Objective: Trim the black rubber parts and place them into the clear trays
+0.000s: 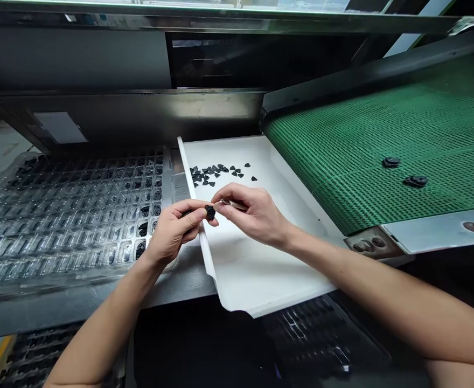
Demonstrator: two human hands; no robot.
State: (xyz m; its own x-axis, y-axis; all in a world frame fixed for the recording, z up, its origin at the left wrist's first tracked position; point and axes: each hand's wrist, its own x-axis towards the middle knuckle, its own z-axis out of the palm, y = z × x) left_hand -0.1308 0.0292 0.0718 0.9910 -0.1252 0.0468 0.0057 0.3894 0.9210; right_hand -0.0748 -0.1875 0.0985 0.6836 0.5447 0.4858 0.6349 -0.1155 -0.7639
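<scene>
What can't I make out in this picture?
All in the head view:
What the right hand grips, if anything: covered by its own fingers.
The black part: its far side, hidden behind its front and the left hand.
The green belt: cut off by the right edge.
Small black pieces: surface details, too small.

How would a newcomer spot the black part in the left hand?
Find the white tray left of the green belt. Near the tray's left side, the left hand pinches the black part beside the right hand. Unlike the roughly triangular pieces lying in the tray, it looks rounded and is held.
</scene>
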